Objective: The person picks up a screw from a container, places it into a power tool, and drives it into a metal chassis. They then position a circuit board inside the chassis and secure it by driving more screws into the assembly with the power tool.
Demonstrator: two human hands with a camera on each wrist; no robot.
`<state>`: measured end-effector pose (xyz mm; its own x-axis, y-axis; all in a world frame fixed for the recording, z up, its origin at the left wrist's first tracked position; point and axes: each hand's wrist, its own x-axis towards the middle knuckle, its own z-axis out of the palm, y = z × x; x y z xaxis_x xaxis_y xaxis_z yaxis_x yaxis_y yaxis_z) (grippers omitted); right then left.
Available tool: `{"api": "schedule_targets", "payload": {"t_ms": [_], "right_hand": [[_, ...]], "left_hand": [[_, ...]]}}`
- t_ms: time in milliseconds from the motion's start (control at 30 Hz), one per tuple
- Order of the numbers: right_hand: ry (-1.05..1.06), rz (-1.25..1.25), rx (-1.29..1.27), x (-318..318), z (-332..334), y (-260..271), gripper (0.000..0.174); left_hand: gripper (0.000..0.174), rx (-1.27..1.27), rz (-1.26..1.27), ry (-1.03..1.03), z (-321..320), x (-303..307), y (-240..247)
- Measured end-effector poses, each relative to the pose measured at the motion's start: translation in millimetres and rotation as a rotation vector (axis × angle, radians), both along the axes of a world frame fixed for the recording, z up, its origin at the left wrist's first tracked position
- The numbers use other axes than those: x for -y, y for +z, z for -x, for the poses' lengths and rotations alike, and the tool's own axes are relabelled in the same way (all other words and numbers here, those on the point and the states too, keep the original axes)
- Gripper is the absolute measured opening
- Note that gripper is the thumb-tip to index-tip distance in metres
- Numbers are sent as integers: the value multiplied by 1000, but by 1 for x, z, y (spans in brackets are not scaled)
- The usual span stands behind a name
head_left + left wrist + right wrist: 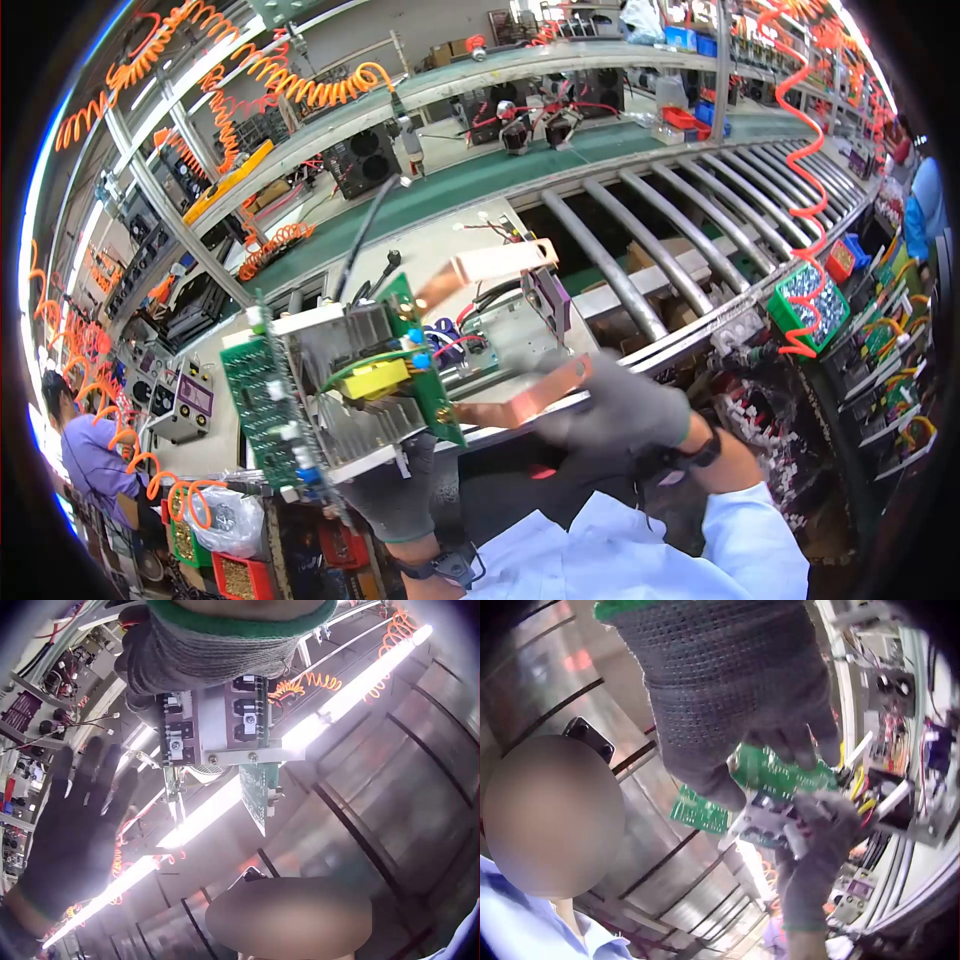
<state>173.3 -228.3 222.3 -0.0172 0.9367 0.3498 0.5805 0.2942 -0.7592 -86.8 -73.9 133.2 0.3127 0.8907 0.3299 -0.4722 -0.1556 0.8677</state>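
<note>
My gloved left hand (395,500) grips a power circuit assembly from below, its fingers curled round the edge in the left wrist view. The assembly has grey finned heat sinks (345,350), a green circuit board (255,405) on the left and a yellow-wrapped part (375,380). Two bent copper bars, an upper bar (490,270) and a lower bar (530,400), reach out from its right side. My gloved right hand (625,405), blurred in the head view, is by the lower bar's end. The left wrist view shows that hand (79,817) with straight, spread fingers.
Behind the assembly lies an open metal chassis (490,350) with wires and a purple panel (547,300). Metal rollers (605,265) run off to the right. A green bin (810,305) of small parts stands right. Orange coiled hoses (320,85) hang overhead. Another person (95,450) is at left.
</note>
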Motion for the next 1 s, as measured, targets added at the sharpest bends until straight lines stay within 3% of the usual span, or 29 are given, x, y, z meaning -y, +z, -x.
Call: {"api": "schedule_targets", "payload": {"t_ms": [33, 67, 100, 133, 200, 233, 267, 333, 367, 400, 433, 500, 533, 567, 600, 633, 667, 733, 767, 833, 900, 1000], "right_hand": [[-120, -22, 90, -2, -18, 7, 76], [-289, -172, 292, -10, -33, 14, 80], [-479, -135, 581, -23, -40, 29, 84], [-673, -97, 867, -37, -44, 44, 89], [-694, 88, 1135, -70, -57, 48, 95], [-701, 186, 1267, -91, -64, 43, 98], [-721, 256, 1347, -119, -69, 28, 89], [-724, 143, 1538, -168, -83, -9, 61], [-689, 190, 1638, -180, -76, -11, 57], [-650, 241, 1737, -190, -71, -13, 53], [-712, 115, 1771, -211, -80, -36, 45], [-469, 371, 1616, -217, -75, -9, 34], [-409, 441, 1536, -214, -74, 4, 33], [-448, 333, 1292, -212, -86, 12, 33], [-473, 234, 1052, -208, -105, 14, 33], [-570, -103, 912, -203, -123, 4, 26], [-698, 144, 338, -198, -123, 20, 23], [-547, 31, -406, -194, -154, -7, 30], [-550, 9, -596, -201, -173, -33, 35], [-519, -100, -820, -192, -152, -35, 39], [-461, -168, -1017, -191, -148, -42, 41], [-559, -260, -1095, -189, -140, -36, 40]], "left_hand": [[85, 274, 208, -130, 4, -9, 0], [84, 271, 191, -103, 3, -11, 6], [83, 267, 173, -75, 2, -12, 11], [80, -16, -69, 108, -14, -3, 31], [75, 60, -20, 137, -24, 3, 49], [73, 415, 276, -21, -24, 1, 54], [73, 324, 236, 63, -32, 2, 56], [74, 130, 171, 235, -49, 3, 60], [79, 333, 352, 134, -47, 3, 67], [84, 562, 419, -170, -40, -5, 60], [91, 738, 537, -466, -32, -14, 53], [96, 639, 508, -268, -44, -12, 60], [102, 677, 548, -335, -44, -14, 63], [109, 713, 591, -401, -44, -17, 66], [102, 697, 580, -350, -49, -18, 63], [96, 680, 563, -301, -55, -17, 63], [85, 589, 534, -200, -63, -15, 67], [73, 385, 493, -1, -80, -10, 75], [73, 410, 513, -50, -79, -13, 73], [77, 456, 513, -121, -85, -19, 69], [79, 390, 509, -50, -93, -18, 68], [83, 321, 507, 43, -100, -14, 71]]}}
